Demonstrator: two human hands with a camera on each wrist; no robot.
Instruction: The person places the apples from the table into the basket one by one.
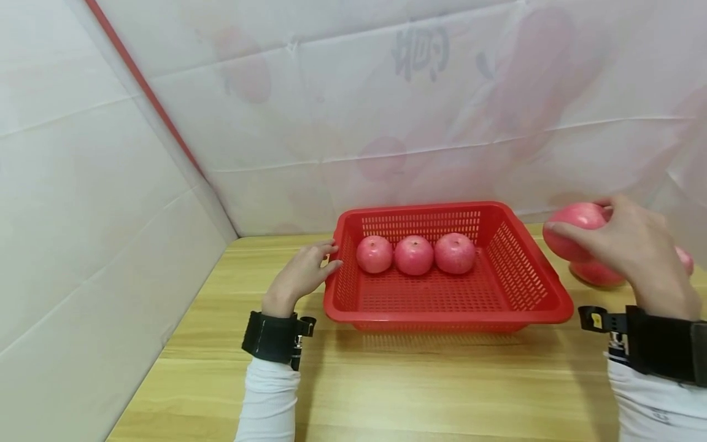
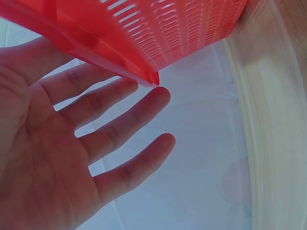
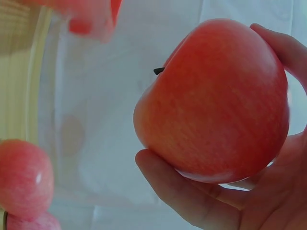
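A red plastic basket with slotted walls stands on the table, and inside it three pink-red apples sit in a row: a left one, a middle one and a right one. My left hand touches the basket's left rim, its fingers spread and fairly straight in the left wrist view. To the right of the basket, my right hand grips an apple between thumb and fingers, held up off the table. The dark stem shows in the right wrist view.
More apples, one at the front and another partly hidden, lie on the wooden table under and behind my right hand. A white printed sheet hangs behind the table, and another white sheet is at the left.
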